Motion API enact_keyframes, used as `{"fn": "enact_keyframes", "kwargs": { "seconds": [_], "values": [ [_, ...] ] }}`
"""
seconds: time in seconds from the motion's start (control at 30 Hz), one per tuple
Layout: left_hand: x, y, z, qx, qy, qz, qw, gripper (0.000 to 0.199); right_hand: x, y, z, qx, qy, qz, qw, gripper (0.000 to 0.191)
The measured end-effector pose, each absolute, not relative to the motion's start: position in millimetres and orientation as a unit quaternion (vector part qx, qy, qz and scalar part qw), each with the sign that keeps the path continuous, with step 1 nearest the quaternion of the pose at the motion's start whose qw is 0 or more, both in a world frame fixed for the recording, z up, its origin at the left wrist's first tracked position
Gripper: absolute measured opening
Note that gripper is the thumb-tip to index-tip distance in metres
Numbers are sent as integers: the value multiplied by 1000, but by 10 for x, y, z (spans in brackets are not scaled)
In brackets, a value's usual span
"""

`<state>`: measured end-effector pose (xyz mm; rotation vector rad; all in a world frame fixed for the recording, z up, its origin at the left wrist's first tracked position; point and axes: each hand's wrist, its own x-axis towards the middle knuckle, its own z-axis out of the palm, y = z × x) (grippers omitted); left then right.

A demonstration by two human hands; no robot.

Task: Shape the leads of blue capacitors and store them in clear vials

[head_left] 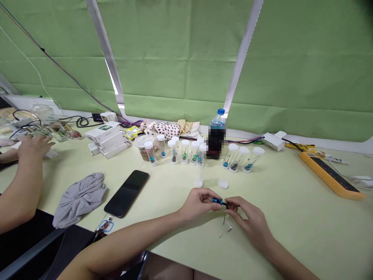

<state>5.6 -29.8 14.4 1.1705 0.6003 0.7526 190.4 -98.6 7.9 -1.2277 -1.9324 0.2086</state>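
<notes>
My left hand (pixel 201 204) pinches one end of a small blue and black cylindrical part (pixel 218 201) above the table. At its dark other end, my right hand (pixel 241 212) closes thumb and fingers. A thin metal rod (pixel 224 219) points down beneath the right fingertips; whether it joins the part I cannot tell. Just below, a small bent metal piece (pixel 229 226) lies on the tabletop. Beyond my hands are a loose white cap (pixel 223 184) and a clear tube (pixel 198 182), its far part overlapping the standing tubes.
Several capped clear tubes (pixel 184 152) with small blue or green parts stand behind, beside a blue-capped bottle (pixel 219 124). Left are a phone (pixel 126 193), grey cloth (pixel 81 198), white boxes (pixel 107 136) and another person's hand (pixel 33 147). A yellow power strip (pixel 329 175) lies right.
</notes>
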Motion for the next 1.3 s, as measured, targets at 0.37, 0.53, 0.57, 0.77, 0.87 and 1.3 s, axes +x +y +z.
{"fn": "enact_keyframes", "kwargs": {
  "seconds": [0.37, 0.53, 0.57, 0.77, 0.87, 1.3],
  "values": [
    [57, -298, 118, 532, 272, 337, 728, 32, 1915, -982, 79, -503, -763, 105, 393, 19],
    [57, -296, 111, 536, 279, 331, 725, 34, 1927, -977, 78, -509, -765, 112, 377, 18],
    [57, -296, 112, 537, 281, 330, 723, 35, 1927, -976, 80, -511, -766, 111, 374, 18],
    [55, -301, 147, 535, 292, 335, 718, 36, 1942, -989, 76, -521, -762, 122, 366, 23],
    [58, -300, 158, 536, 297, 337, 715, 37, 1961, -1005, 55, -519, -752, 113, 390, 29],
    [63, -303, 145, 540, 296, 339, 711, 38, 1975, -1006, 50, -478, -767, 127, 409, 37]
  ]
}}
